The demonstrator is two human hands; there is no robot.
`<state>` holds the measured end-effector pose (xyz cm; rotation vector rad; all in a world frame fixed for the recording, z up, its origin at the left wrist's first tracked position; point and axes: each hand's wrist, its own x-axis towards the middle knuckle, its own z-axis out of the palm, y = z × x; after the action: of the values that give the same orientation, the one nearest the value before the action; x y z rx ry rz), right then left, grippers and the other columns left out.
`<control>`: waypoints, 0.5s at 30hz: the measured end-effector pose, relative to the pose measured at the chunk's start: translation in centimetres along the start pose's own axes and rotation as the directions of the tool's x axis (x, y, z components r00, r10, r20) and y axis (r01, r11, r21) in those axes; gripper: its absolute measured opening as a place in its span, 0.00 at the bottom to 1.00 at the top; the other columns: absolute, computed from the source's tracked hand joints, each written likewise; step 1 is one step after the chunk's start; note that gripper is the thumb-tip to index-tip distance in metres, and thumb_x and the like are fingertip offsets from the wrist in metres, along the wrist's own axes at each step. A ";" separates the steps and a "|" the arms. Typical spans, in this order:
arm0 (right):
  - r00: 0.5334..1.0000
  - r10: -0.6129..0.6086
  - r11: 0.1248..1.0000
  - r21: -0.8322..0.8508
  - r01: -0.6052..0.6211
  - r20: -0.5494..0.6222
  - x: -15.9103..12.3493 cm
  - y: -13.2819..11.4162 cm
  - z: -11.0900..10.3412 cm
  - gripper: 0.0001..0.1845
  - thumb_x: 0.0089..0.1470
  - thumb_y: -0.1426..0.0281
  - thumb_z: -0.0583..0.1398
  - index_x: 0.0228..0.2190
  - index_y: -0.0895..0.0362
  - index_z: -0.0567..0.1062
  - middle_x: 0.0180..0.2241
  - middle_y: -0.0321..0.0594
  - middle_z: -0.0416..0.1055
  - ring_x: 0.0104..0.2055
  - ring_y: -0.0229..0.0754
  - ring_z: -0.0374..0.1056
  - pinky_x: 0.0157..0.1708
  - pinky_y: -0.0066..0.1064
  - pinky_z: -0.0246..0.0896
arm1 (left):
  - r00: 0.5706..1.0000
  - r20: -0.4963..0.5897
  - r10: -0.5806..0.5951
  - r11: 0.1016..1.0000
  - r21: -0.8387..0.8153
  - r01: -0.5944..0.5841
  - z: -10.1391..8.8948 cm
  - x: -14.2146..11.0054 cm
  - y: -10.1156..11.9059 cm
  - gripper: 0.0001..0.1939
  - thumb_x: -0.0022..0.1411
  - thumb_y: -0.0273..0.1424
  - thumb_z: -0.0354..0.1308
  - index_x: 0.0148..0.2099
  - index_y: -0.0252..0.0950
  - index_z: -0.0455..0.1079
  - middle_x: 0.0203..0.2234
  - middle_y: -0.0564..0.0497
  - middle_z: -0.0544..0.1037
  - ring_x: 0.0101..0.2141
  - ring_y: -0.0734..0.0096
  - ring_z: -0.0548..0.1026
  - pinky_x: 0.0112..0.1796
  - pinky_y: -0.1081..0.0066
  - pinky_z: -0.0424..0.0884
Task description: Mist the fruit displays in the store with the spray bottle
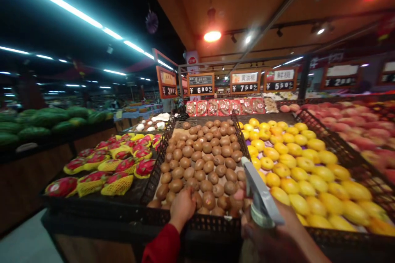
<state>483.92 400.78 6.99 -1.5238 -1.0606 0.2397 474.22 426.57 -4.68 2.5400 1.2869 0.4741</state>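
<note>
My left hand, below a red sleeve, reaches over the front rim of a black crate of brown kiwis. Its fingers are curled down on a kiwi near the front; the fingertips are mostly hidden. At the crate's right front corner, my right hand grips a spray bottle by its neck. The grey-white spray head points forward over the kiwis, its nozzle close to the crate's right side. Blur and shadow cover the lower bottle.
Dragon fruits in yellow foam nets lie left of the kiwis. Yellow fruits fill the right-hand section, with peaches beyond. Behind are red-edged packs and hanging price signs. Watermelons are stacked at far left.
</note>
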 end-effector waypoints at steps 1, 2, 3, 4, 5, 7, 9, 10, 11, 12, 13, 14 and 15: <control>1.000 -0.012 1.000 0.008 0.012 0.015 0.4 0.0 -0.3 0.21 0.45 0.62 0.61 0.43 0.52 0.78 0.20 0.36 0.77 0.21 0.46 0.74 0.23 0.31 0.71 | 1.000 -0.002 -0.008 1.000 -0.001 0.008 0.0 0.0 0.0 0.14 0.63 0.29 0.54 0.49 0.33 0.73 0.44 0.42 0.82 0.46 0.54 0.80 0.49 0.50 0.74; 0.999 -0.025 1.000 0.016 0.024 0.034 0.7 0.0 -0.5 0.22 0.45 0.61 0.61 0.43 0.53 0.78 0.20 0.37 0.78 0.21 0.47 0.75 0.23 0.31 0.71 | 1.000 -0.003 -0.015 1.000 -0.002 0.015 0.1 0.0 0.0 0.13 0.63 0.29 0.54 0.49 0.33 0.73 0.44 0.42 0.82 0.46 0.54 0.80 0.49 0.50 0.74; 0.998 -0.036 0.999 0.021 0.035 0.053 0.9 0.0 -0.8 0.21 0.46 0.61 0.60 0.42 0.53 0.78 0.21 0.37 0.78 0.22 0.47 0.75 0.23 0.31 0.71 | 1.000 -0.004 -0.023 1.000 -0.004 0.023 0.1 0.0 0.0 0.13 0.62 0.29 0.54 0.48 0.34 0.73 0.43 0.42 0.82 0.46 0.54 0.80 0.48 0.50 0.74; 0.996 -0.047 0.999 0.022 0.045 0.072 1.2 -0.1 -1.1 0.19 0.46 0.60 0.60 0.41 0.53 0.78 0.21 0.38 0.79 0.22 0.47 0.75 0.24 0.32 0.72 | 1.000 -0.005 -0.030 1.000 -0.004 0.030 0.2 0.1 0.0 0.13 0.62 0.29 0.54 0.48 0.34 0.73 0.43 0.42 0.82 0.45 0.54 0.80 0.48 0.50 0.74; 0.994 -0.056 0.998 0.022 0.054 0.089 1.3 -0.1 -1.4 0.17 0.47 0.60 0.60 0.38 0.53 0.79 0.22 0.39 0.79 0.23 0.47 0.76 0.24 0.32 0.72 | 0.999 -0.006 -0.037 0.999 -0.004 0.037 0.2 0.1 0.0 0.13 0.62 0.30 0.55 0.48 0.34 0.73 0.43 0.43 0.82 0.45 0.54 0.80 0.48 0.50 0.74; 0.991 -0.077 0.997 0.038 0.073 0.111 1.6 -0.3 -2.0 0.13 0.47 0.60 0.62 0.35 0.52 0.79 0.21 0.39 0.78 0.24 0.48 0.76 0.25 0.32 0.73 | 0.998 -0.010 -0.054 0.999 -0.005 0.054 0.3 0.1 0.0 0.13 0.62 0.30 0.55 0.48 0.35 0.74 0.42 0.44 0.82 0.45 0.55 0.80 0.47 0.50 0.74; 0.988 -0.097 0.992 0.087 0.087 0.118 1.8 -0.5 -2.6 0.13 0.47 0.62 0.62 0.36 0.52 0.80 0.20 0.38 0.77 0.24 0.50 0.77 0.25 0.32 0.73 | 0.998 -0.014 -0.066 0.998 -0.006 0.066 0.3 0.1 0.0 0.13 0.63 0.30 0.55 0.48 0.36 0.74 0.42 0.45 0.82 0.44 0.56 0.80 0.47 0.51 0.74; 0.988 -0.103 0.989 0.115 0.090 0.118 1.8 -0.5 -2.8 0.14 0.47 0.62 0.63 0.37 0.52 0.80 0.19 0.37 0.77 0.24 0.50 0.77 0.25 0.33 0.73 | 0.997 -0.017 -0.070 0.998 -0.006 0.070 0.3 0.1 0.0 0.12 0.63 0.30 0.55 0.48 0.36 0.74 0.41 0.45 0.82 0.44 0.56 0.80 0.47 0.51 0.74; 0.987 -0.104 0.987 0.137 0.088 0.120 1.8 -0.6 -3.0 0.15 0.47 0.63 0.63 0.39 0.51 0.80 0.19 0.37 0.76 0.23 0.51 0.77 0.24 0.33 0.73 | 0.997 -0.019 -0.072 0.997 -0.004 0.072 0.3 0.0 0.0 0.12 0.63 0.30 0.55 0.47 0.36 0.74 0.41 0.45 0.82 0.44 0.57 0.80 0.47 0.51 0.74; 0.988 -0.100 0.985 0.152 0.081 0.121 1.8 -0.7 -3.2 0.16 0.47 0.63 0.63 0.39 0.51 0.80 0.19 0.37 0.76 0.23 0.50 0.77 0.24 0.33 0.73 | 0.997 -0.019 -0.072 0.997 -0.004 0.072 0.2 0.0 0.0 0.11 0.63 0.30 0.55 0.47 0.36 0.74 0.41 0.46 0.82 0.44 0.57 0.80 0.47 0.51 0.74; 0.988 -0.091 0.984 0.161 0.071 0.123 1.7 -0.7 -3.3 0.16 0.47 0.63 0.62 0.40 0.50 0.80 0.19 0.37 0.76 0.22 0.50 0.76 0.23 0.33 0.73 | 0.997 -0.018 -0.069 0.998 -0.002 0.069 0.2 0.0 -0.1 0.11 0.63 0.30 0.55 0.47 0.35 0.74 0.41 0.46 0.82 0.43 0.58 0.80 0.46 0.51 0.75; 0.989 -0.081 0.984 0.165 0.060 0.122 1.6 -0.6 -3.3 0.16 0.48 0.62 0.62 0.40 0.50 0.79 0.19 0.37 0.77 0.21 0.50 0.76 0.22 0.33 0.72 | 0.998 -0.015 -0.065 0.998 -0.002 0.065 0.2 -0.1 -0.1 0.11 0.63 0.30 0.56 0.46 0.35 0.74 0.40 0.46 0.82 0.43 0.59 0.80 0.46 0.52 0.75; 0.991 -0.069 0.985 0.168 0.049 0.116 1.5 -0.6 -3.3 0.16 0.48 0.62 0.62 0.41 0.49 0.79 0.19 0.37 0.77 0.21 0.50 0.76 0.22 0.33 0.72 | 0.998 -0.013 -0.061 0.998 -0.001 0.061 0.2 -0.1 -0.1 0.10 0.64 0.31 0.56 0.46 0.35 0.74 0.40 0.46 0.82 0.42 0.59 0.80 0.46 0.53 0.75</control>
<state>486.76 399.54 9.00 -1.3406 -1.1515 0.3732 474.18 426.52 -4.90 2.4930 1.3635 0.4787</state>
